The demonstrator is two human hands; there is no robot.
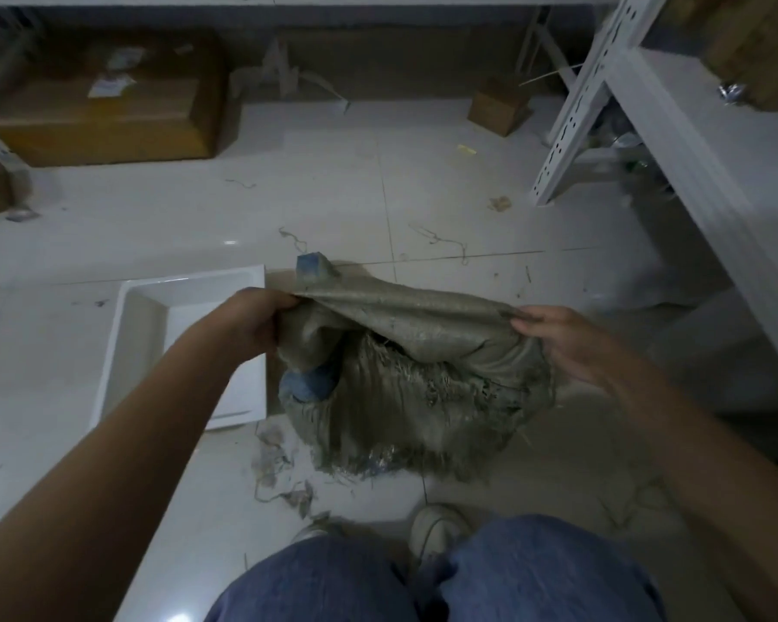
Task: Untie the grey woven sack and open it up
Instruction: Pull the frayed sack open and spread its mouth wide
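Observation:
The grey woven sack (423,397) stands on the tiled floor in front of my knees, its fabric frayed and torn on the near side. My left hand (252,323) grips the left end of the sack's mouth edge. My right hand (567,343) pinches the right end of that edge, and the cloth is stretched taut between them. A blue object (308,383) shows through a gap below my left hand, and another blue piece (311,266) pokes up behind the sack. No tie is visible.
A white rectangular tray (153,316) lies on the floor left of the sack. Cardboard boxes (104,105) stand at the back left, a small one (497,103) at the back right. A white metal shelf (674,141) rises on the right. Loose fibres litter the tiles.

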